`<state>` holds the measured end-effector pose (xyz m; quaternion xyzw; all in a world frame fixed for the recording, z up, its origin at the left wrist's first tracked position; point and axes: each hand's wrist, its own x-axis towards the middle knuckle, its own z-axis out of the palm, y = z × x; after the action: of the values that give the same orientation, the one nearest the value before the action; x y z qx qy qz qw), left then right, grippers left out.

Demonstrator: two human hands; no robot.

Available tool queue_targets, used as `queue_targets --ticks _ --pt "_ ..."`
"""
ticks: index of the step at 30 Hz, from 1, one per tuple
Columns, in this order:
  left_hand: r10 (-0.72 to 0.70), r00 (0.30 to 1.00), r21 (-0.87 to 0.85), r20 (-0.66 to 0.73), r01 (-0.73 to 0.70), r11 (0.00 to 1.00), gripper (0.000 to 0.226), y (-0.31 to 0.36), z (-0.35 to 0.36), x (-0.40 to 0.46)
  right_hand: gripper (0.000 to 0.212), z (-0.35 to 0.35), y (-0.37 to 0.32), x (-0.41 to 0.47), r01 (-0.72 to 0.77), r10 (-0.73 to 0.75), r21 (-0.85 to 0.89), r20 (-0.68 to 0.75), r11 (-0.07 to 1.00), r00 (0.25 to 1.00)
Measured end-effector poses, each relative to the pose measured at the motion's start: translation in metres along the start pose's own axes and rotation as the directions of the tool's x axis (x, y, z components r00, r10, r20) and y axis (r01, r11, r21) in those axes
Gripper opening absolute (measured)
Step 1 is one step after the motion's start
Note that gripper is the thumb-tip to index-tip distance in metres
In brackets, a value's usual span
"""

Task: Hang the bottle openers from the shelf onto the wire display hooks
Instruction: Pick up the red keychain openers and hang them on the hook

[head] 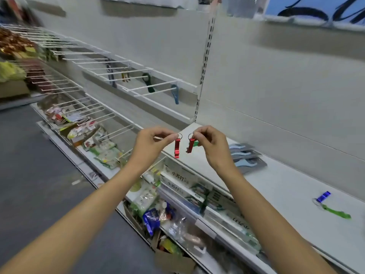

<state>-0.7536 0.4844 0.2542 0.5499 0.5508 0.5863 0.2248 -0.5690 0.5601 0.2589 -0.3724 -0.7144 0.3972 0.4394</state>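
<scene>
At the centre of the frame, we hold one red bottle opener (pixel 177 148) in our left hand (pixel 150 143) and a second red opener (pixel 190 145) in our right hand (pixel 211 144), each pinched by its key ring so the body hangs free, probably to slip the ring over a hook. The wire display hooks (pixel 150 87) sit at upper left, some already carrying openers. On the shelf (pixel 286 184) at lower right lie a blue opener (pixel 323 196) and a green opener (pixel 337 213). Below, open bins (pixel 164 162) hold packaged goods.
</scene>
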Motion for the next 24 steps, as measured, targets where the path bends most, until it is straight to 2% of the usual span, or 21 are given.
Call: queue_targets --ticks 6,11,19,24 --pt "-0.005 0.999 0.030 -0.049 0.006 1.000 0.005 -0.033 -0.135 0.007 0.013 0.131 -0.030 0.009 -0.002 0.003 -0.020 0.059 1.000 0.998" --pt "-0.069 0.992 0.084 -0.104 0.078 0.993 0.008 -0.069 -0.229 0.018 0.015 0.218 -0.049 0.035 -0.014 0.015 -0.014 0.094 1.000 0.995" --pt "-0.110 0.978 0.049 -0.178 0.121 0.991 0.008 -0.127 -0.316 0.073 0.010 0.328 -0.046 0.109 0.029 -0.027 -0.022 0.100 0.999 0.995" --pt "-0.073 0.977 0.050 -0.201 0.084 0.995 0.010 -0.156 -0.356 0.128 0.016 0.381 -0.039 0.174 0.046 -0.044 -0.020 0.118 0.999 0.992"
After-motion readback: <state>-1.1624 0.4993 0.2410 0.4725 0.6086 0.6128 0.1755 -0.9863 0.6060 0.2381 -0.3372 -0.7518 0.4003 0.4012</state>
